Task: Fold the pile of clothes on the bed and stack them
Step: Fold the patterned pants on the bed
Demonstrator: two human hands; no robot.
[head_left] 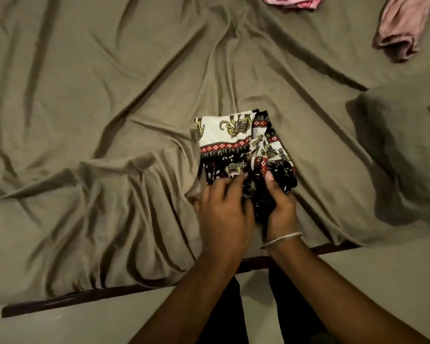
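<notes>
From the head view, the folded elephant-print garment [243, 150] lies near the bed's front edge. The left hand [224, 214] presses it down, seemingly to steady it. The right hand [279, 207] curls round its bunched near end, thumb on top, likely to tuck it; a pale pink garment [402, 26] waits far right.

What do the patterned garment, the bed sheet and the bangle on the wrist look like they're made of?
Patterned garment: thin woven cloth, probably cotton or rayon, matte, with a printed elephant motif and soft folds.
Bed sheet: smooth olive fabric with a slight sheen, draping in long wrinkles; possibly a cotton blend or knit.
Bangle: looks like metal, silvery and shiny, thin and rigid.
</notes>
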